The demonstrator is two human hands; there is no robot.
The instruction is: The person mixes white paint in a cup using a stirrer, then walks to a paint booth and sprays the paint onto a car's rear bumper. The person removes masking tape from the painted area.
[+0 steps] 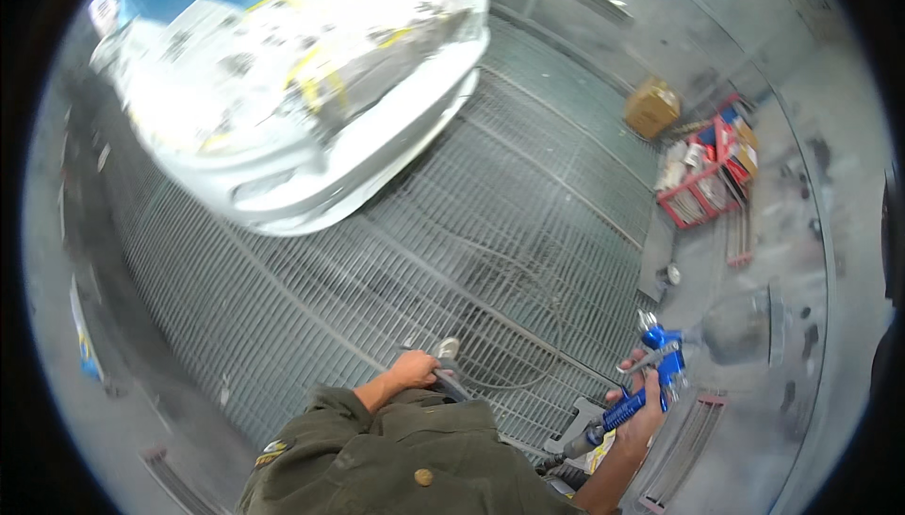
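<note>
My right hand is wrapped round the handle of a blue spray gun, fingers near its silver trigger. A cloudy, see-through paint cup is fixed to the gun, and a hose fitting leaves the handle's lower end. In front of my body, my left hand is closed on a grey, strip-like thing that I cannot make out. Ahead to the left stands a car body with a whitish-grey bumper, partly covered in printed masking paper and yellow tape. Neither hand touches it.
A thin hose curls over the grated floor. Along the right wall are a red crate packed with cans and supplies, a cardboard box and a small cup. My shoe shows beyond my left hand.
</note>
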